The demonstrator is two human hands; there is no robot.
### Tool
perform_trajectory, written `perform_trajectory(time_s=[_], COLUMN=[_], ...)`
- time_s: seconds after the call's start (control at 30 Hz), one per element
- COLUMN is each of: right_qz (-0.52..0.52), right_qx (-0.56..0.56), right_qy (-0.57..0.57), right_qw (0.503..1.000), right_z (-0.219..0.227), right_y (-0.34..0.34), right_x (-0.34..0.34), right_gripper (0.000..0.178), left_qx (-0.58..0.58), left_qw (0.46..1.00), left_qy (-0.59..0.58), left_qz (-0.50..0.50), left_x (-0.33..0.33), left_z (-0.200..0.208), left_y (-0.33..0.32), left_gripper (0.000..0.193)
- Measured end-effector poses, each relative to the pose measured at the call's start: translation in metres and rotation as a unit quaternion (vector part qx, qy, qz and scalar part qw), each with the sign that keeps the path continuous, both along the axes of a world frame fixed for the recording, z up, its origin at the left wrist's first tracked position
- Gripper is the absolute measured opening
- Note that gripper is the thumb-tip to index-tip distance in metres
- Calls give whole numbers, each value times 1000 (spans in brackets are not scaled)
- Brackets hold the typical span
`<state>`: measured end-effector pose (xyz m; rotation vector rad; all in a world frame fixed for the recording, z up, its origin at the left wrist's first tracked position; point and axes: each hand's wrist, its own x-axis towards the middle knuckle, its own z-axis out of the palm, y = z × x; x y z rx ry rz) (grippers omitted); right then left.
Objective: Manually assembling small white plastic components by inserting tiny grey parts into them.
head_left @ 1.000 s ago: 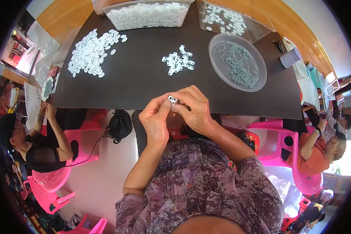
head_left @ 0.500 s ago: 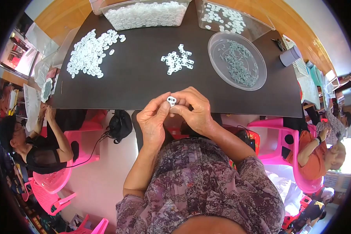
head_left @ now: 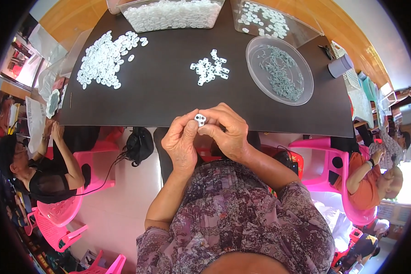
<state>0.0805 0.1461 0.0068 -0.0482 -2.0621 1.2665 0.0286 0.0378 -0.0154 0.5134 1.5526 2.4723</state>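
Between the fingertips of both my hands is a small white plastic piece with dark round holes, held up just at the table's near edge. My left hand pinches it from the left between thumb and forefinger. From the other side, the thumb and fingers of my right hand close on it too. Beyond my hands lies a small cluster of white two-holed pieces. At right, a round clear tray holds many small grey-green screws. Whether a screw is in my fingers is hidden.
A big heap of white oval pieces covers the table's left part. At the back stand a clear bin full of white pieces and another clear container with fewer. A grey-lidded cup is at far right. Other people sit at both sides.
Both hands keep hold of the white piece, which has tilted slightly so its holes show more plainly. My right fingers have shifted a little around it. The view has moved slightly.
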Motion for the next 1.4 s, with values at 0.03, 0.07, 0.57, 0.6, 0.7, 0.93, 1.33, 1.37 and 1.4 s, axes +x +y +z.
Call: perform_trajectory(time_s=[0.03,0.07,0.57,0.6,0.7,0.93,1.33,1.37,1.4], right_qz=[-2,-1,8,7,5,-11,-42,-42,-36], right_qx=[-2,-2,4,-3,-3,36,136,136,134], right_qy=[7,6,21,12,3,37,147,146,153], right_qw=[1000,1000,1000,1000,1000,999,979,979,978], right_z=[0,0,4,6,7,3,-6,-7,-7], right_y=[-1,-2,-10,-11,-8,-12,-18,-19,-19], right_x=[-1,-1,-4,-3,-2,-3,-10,-10,-10], right_gripper=[28,28,31,32,31,29,17,17,17], left_qx=[0,9,42,46,48,25,9,10,11], left_qw=[1000,1000,998,998,998,999,995,993,990], left_qy=[0,0,-46,-41,-34,-18,45,65,84], left_qz=[1,9,31,33,31,32,88,99,109], left_x=[1,1,5,5,5,8,23,23,24], left_z=[1,2,12,13,16,15,6,7,7], left_y=[1,1,-1,-1,-1,-1,3,3,4], left_gripper=[23,20,17,17,17,18,20,19,18])
